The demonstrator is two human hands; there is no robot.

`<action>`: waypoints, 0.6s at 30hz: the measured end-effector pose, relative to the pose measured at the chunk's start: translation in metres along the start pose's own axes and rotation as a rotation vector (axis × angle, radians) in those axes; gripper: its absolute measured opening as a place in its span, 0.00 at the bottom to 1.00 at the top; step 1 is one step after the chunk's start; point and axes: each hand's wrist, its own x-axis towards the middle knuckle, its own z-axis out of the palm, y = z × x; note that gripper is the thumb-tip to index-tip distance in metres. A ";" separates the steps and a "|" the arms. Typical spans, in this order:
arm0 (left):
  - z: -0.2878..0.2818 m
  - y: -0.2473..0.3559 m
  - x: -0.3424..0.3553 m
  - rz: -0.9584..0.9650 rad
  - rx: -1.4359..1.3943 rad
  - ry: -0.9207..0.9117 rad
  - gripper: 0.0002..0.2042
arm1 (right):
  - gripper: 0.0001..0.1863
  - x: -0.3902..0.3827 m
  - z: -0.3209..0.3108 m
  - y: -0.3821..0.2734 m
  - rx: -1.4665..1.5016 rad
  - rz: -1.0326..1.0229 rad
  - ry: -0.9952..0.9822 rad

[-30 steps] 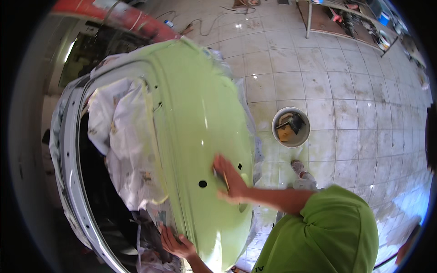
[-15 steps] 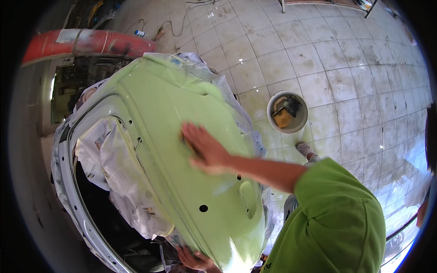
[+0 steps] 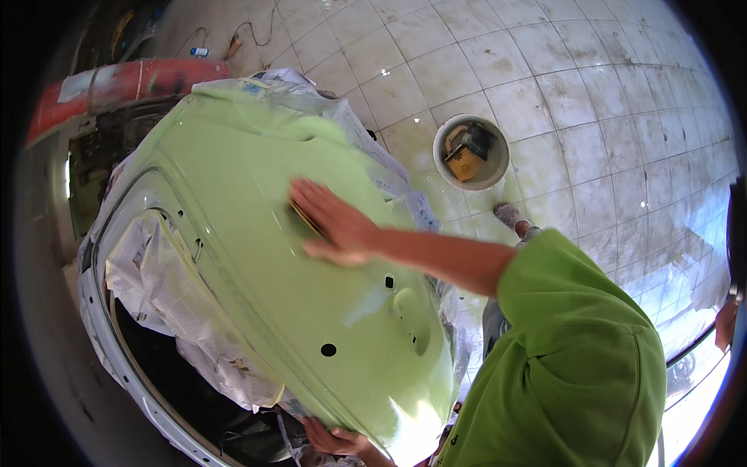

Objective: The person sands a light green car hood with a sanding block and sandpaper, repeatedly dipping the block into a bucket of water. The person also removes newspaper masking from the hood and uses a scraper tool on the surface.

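Observation:
A large light-green car body panel (image 3: 257,257) lies slanted before me, with a window opening along its left side. My right hand (image 3: 334,224) presses flat on the panel's middle, its fingers closed over a thin dark sheet of sandpaper (image 3: 306,216) with a yellowish edge; most of the sheet is hidden beneath the palm. Blur softens this hand. At the panel's lower edge, my left hand (image 3: 338,440) grips the rim beside the window opening, thumb on the green side. A pale worn patch (image 3: 366,306) shows right of the panel's centre.
Crumpled masking paper (image 3: 175,284) hangs in the window opening, and clear plastic film (image 3: 366,156) wraps the far edge. On the tiled floor (image 3: 545,101) stands a round bucket (image 3: 498,173) holding a yellow-brown block and a dark item. A red bumper-like part (image 3: 124,86) lies at the upper left.
The view has shifted, so panel and bucket sit higher and further left. My right hand stays on the panel, and more of the sandpaper's edge now shows. My left hand remains at the lower rim.

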 end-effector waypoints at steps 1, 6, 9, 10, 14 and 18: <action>0.000 0.001 -0.001 -0.004 -0.004 0.015 0.27 | 0.54 -0.055 0.015 -0.014 0.055 0.018 -0.059; -0.002 0.004 -0.005 -0.003 -0.032 0.038 0.26 | 0.50 -0.140 0.028 -0.034 0.133 0.139 -0.042; 0.003 -0.003 0.000 0.039 -0.064 0.069 0.25 | 0.45 0.010 0.005 0.018 0.229 0.206 0.144; 0.009 -0.007 0.011 0.085 -0.093 0.091 0.25 | 0.44 0.067 -0.019 0.048 0.247 0.224 0.191; 0.006 0.001 0.005 -0.016 -0.070 0.040 0.25 | 0.43 0.058 -0.014 0.058 0.209 0.226 0.173; -0.007 0.030 0.026 -0.050 -0.095 0.105 0.28 | 0.47 -0.130 0.043 0.013 0.231 0.283 0.226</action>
